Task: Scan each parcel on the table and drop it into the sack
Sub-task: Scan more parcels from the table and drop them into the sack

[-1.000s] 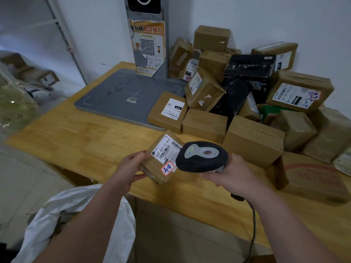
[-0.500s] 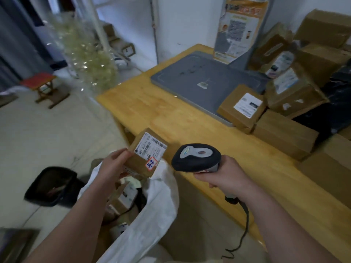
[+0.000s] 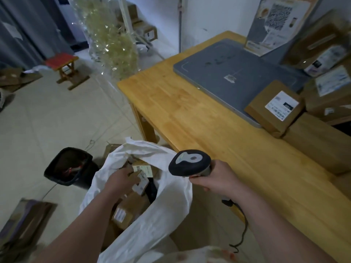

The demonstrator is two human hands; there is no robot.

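My left hand (image 3: pixel 121 180) reaches into the mouth of the white sack (image 3: pixel 152 215) on the floor. Its fingers are stretched out against a small brown parcel (image 3: pixel 142 184) that lies tilted on other parcels inside. Whether the thumb still holds it is hidden. My right hand (image 3: pixel 214 179) grips the black barcode scanner (image 3: pixel 190 163) by its handle, at the table's front edge beside the sack. More brown parcels sit on the wooden table (image 3: pixel 190 114), the nearest one (image 3: pixel 273 109) bearing a white label.
A grey scale pad (image 3: pixel 228 73) lies on the table with a QR poster behind it. A black waste bin (image 3: pixel 68 166) stands left of the sack. A red stool (image 3: pixel 64 69) and a clear bag of filler (image 3: pixel 112 40) are further back on the floor.
My left hand has carried the small parcel from the table down into the sack. My view has swung left and down. The scanner stays in my right hand.
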